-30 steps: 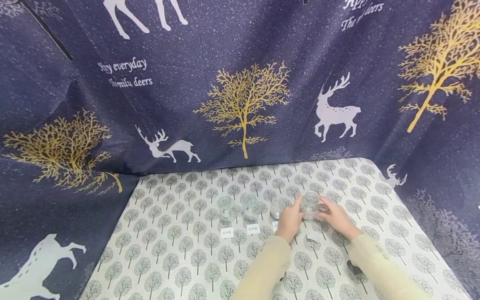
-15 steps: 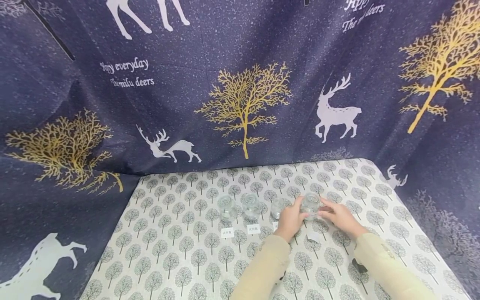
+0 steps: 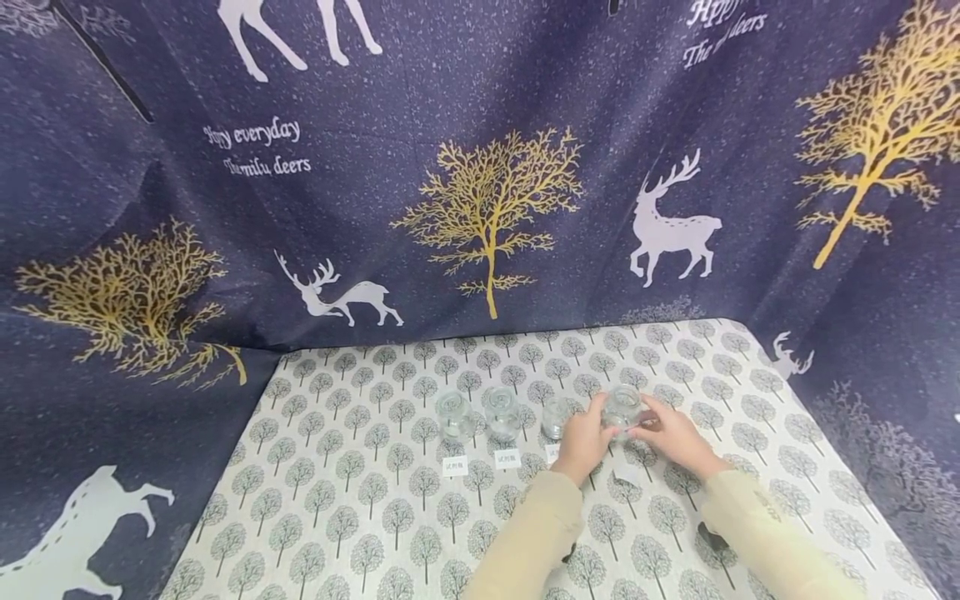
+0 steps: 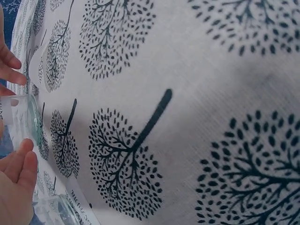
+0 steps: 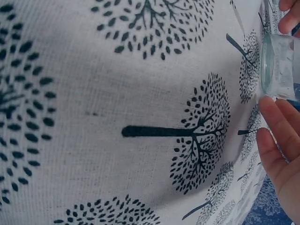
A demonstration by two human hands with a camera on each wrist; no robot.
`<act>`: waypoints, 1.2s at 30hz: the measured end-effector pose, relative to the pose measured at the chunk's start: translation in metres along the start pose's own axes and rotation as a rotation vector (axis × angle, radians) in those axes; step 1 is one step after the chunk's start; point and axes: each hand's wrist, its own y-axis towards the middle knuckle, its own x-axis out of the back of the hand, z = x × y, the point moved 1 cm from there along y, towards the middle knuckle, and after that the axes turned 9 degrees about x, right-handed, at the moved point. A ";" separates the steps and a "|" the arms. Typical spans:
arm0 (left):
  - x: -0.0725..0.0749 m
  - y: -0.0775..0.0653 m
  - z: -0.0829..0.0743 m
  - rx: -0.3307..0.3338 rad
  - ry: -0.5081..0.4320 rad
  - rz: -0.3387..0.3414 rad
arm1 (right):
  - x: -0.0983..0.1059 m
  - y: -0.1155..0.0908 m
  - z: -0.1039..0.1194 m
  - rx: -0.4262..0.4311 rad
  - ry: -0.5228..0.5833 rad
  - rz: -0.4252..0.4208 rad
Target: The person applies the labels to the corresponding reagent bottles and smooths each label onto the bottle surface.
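Note:
A clear glass jar (image 3: 622,408) stands on the tree-print cloth, rightmost in a row of jars. My left hand (image 3: 583,437) grips its left side, thumb toward the front. From the right, my right hand (image 3: 675,435) holds the same jar with fingers and thumb at its side. In the left wrist view the jar (image 4: 21,115) shows a printed label near my left fingertips (image 4: 26,146). In the right wrist view its thick base (image 5: 267,63) sits at the cloth, close to my right fingertips (image 5: 268,107). Parts of both hands lie outside the wrist views.
To the left stand more glass jars: one (image 3: 554,417) beside my left hand, another (image 3: 501,414) and the leftmost (image 3: 453,417). Small white cards (image 3: 454,465) lie before them; a tilted card (image 3: 627,474) lies between my forearms. A dark deer-print curtain (image 3: 337,250) surrounds the table.
Both hands stay around the rightmost jar. The right hand's fingers and thumb shift slightly at its side, and the jar hardly moves.

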 end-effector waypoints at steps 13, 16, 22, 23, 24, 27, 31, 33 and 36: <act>0.012 -0.023 0.009 -0.069 -0.008 0.043 | 0.014 -0.010 0.024 0.039 0.004 -0.164; 0.017 -0.028 0.019 -0.073 -0.004 0.052 | 0.014 -0.015 0.037 0.073 0.015 -0.198; 0.031 -0.035 0.042 -0.051 -0.025 0.074 | 0.001 -0.018 0.062 0.191 0.098 -0.171; 0.034 -0.036 0.046 -0.048 -0.027 0.073 | -0.003 -0.017 0.065 0.201 0.123 -0.147; 0.036 -0.036 0.050 -0.049 -0.023 0.068 | -0.007 -0.016 0.068 0.203 0.144 -0.124; 0.041 -0.036 0.061 -0.077 0.008 0.035 | -0.019 -0.012 0.076 0.190 0.177 -0.035; 0.046 -0.035 0.072 -0.109 0.066 -0.007 | -0.035 -0.004 0.082 0.153 0.184 0.063; 0.048 -0.035 0.077 -0.098 0.093 -0.011 | -0.043 0.000 0.083 0.135 0.193 0.103; 0.051 -0.036 0.081 -0.044 0.130 0.017 | -0.055 0.006 0.082 0.099 0.210 0.142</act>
